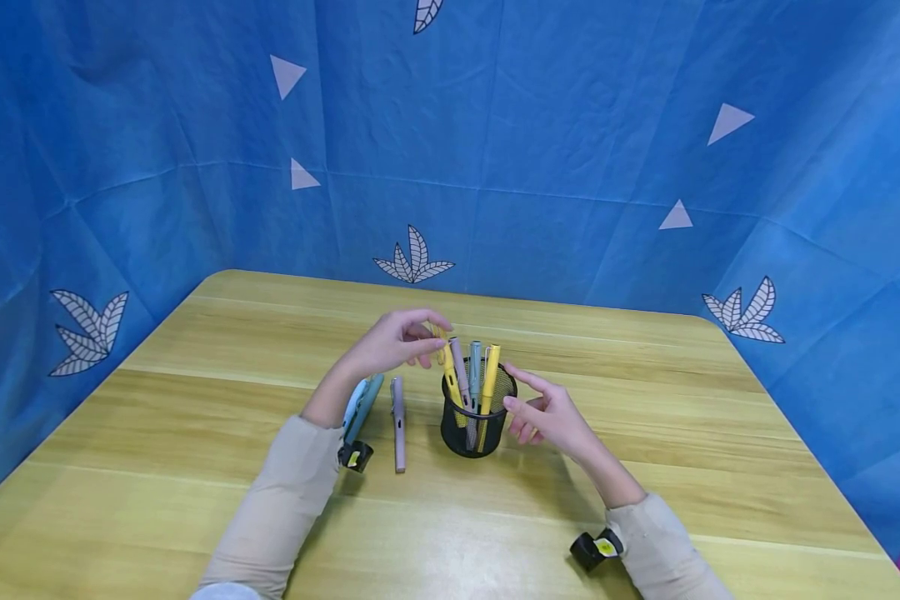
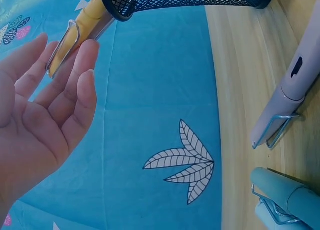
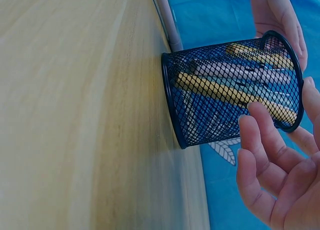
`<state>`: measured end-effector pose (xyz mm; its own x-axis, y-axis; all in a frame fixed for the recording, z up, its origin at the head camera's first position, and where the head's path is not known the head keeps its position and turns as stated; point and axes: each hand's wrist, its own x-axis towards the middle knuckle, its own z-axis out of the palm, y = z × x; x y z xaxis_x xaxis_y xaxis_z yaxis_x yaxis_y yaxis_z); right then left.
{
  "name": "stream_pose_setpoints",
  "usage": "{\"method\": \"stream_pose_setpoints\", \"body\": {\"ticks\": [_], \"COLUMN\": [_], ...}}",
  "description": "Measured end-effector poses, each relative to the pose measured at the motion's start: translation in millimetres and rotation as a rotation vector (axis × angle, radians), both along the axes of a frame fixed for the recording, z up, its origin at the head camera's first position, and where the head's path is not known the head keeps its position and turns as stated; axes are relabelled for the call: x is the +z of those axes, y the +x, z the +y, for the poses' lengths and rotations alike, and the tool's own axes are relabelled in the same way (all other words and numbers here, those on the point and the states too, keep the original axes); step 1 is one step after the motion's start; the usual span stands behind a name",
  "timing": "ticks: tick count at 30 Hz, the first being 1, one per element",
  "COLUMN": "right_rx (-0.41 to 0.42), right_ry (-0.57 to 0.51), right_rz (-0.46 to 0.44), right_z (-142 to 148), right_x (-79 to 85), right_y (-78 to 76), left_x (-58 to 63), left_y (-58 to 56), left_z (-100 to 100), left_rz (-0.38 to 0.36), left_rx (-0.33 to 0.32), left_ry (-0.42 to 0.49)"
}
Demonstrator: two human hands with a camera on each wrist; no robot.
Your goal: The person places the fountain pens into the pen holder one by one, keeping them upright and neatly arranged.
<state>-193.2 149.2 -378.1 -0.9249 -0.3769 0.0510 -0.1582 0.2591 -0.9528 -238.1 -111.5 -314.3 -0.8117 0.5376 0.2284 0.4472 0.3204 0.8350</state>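
A black mesh pen holder [image 1: 456,429] stands upright on the table with several pens in it. My left hand [image 1: 401,342] reaches over its left side and pinches the clip end of a yellow pen [image 2: 89,21], whose other end is down inside the mesh. Beside it in the holder are a light purple pen [image 1: 459,367], a blue-green pen [image 1: 475,358] and a second yellow pen [image 1: 491,375]. On the right, my right hand [image 1: 551,415] touches the rim with a straight index finger and the thumb; its other fingers bend loosely beside the mesh.
Another light purple pen [image 1: 399,429] lies on the wooden table [image 1: 495,533] left of the holder. Farther left, teal and light blue pens [image 1: 367,400] lie side by side, partly behind the left forearm. A blue patterned cloth [image 1: 540,167] hangs behind the table.
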Motion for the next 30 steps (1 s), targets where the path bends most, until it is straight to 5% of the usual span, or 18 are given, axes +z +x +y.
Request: {"method": "stream_pose_setpoints", "body": {"ticks": [30], "right_rx": [-0.011], "right_ry": [0.012], "right_rz": [-0.015], "right_z": [-0.5], "right_x": [2.9], "right_y": [0.4], "left_x": [2.3], "left_y": [6.3], "left_z": [-1.9], "left_rz": [-0.012], "left_rx": [-0.054], "left_ry": [-0.080]}}
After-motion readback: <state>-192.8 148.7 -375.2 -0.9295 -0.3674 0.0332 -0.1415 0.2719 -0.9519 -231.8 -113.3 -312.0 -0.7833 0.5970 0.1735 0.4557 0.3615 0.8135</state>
